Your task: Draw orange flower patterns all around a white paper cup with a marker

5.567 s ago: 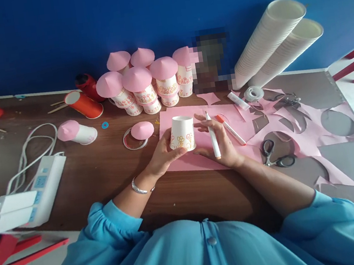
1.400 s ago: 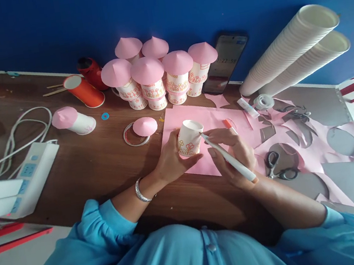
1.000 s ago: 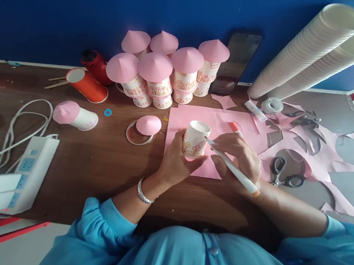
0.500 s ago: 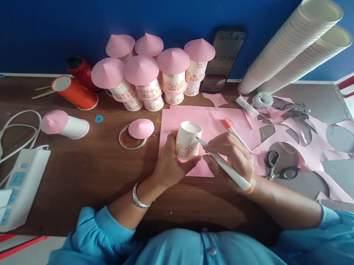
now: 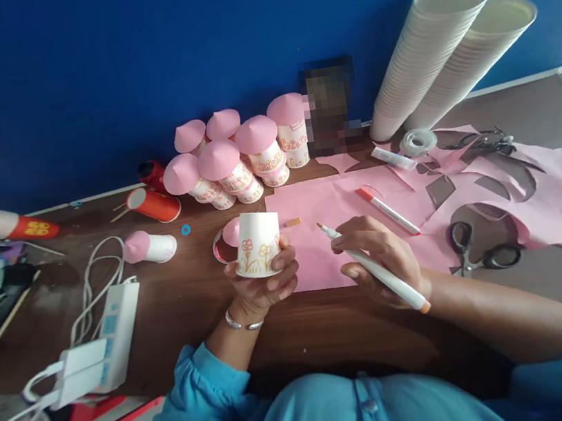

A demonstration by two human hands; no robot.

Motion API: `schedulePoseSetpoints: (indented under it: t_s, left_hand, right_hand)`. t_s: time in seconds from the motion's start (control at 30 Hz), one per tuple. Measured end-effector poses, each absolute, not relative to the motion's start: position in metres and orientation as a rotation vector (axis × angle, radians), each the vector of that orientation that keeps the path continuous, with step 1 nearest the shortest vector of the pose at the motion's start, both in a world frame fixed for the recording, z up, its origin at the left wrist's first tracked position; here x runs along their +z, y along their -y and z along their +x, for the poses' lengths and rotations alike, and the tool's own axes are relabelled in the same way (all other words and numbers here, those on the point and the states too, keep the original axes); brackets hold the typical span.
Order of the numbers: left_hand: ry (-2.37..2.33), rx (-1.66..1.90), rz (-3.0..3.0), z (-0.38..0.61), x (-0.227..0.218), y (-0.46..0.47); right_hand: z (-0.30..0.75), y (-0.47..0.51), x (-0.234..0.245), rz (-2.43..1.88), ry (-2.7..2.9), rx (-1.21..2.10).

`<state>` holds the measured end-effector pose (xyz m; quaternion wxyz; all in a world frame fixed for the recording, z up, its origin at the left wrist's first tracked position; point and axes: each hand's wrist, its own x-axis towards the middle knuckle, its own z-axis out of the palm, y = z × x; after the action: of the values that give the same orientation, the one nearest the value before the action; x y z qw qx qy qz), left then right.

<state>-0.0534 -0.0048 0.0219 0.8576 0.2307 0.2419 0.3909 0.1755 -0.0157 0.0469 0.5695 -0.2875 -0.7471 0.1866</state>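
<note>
My left hand [image 5: 262, 283] is closed round an upside-down white paper cup [image 5: 257, 243] with small flowers drawn on its side, lifted above the brown table [image 5: 180, 308]. My right hand [image 5: 379, 259] grips a white marker [image 5: 373, 267] with an orange end, tip pointing up-left and clear of the cup. Under the marker lies a pink paper sheet [image 5: 335, 224]. A pink paper cone [image 5: 232, 233] rests on a ring just behind the cup.
Several decorated cups with pink cone lids [image 5: 241, 153] stand at the blue wall. Two long stacks of white cups [image 5: 446, 48] lean at the right. An orange marker [image 5: 388, 211], scissors [image 5: 482, 248], tape roll [image 5: 418, 142], pink offcuts [image 5: 515, 205], power strip [image 5: 115, 331].
My left hand has lifted the cup off the pink sheet and turned it toward me. The marker tip has come away from the cup. The view has swung left.
</note>
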Motion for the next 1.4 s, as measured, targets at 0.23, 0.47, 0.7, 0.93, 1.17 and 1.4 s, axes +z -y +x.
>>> schedulePoseSetpoints:
  t_s: [0.23,0.47,0.7,0.93,1.17,1.4]
  left_hand:
    - [-0.574,0.837,0.657,-0.061,0.016,0.005]
    - [-0.949,0.977,0.983,-0.03,0.016,0.008]
    - [-1.135,0.924,1.333,-0.024,0.012,0.012]
    - [-1.147,0.96,1.575,-0.018,0.012,0.013]
    - [-1.157,1.006,1.652,-0.017,0.011,0.014]
    - [-1.137,1.04,1.69,-0.015,0.011,0.014]
  right_hand:
    - [0.172,0.013,0.046,-0.692,1.788,0.371]
    - [0.18,0.012,0.051,-0.623,1.798,0.455]
    - [0.175,0.011,0.05,-0.735,1.805,0.41]
    - [0.172,0.009,0.044,-0.7,1.846,0.252]
    - [0.17,0.009,0.04,-0.713,1.888,0.21]
    - [0.169,0.009,0.041,-0.726,1.919,0.212]
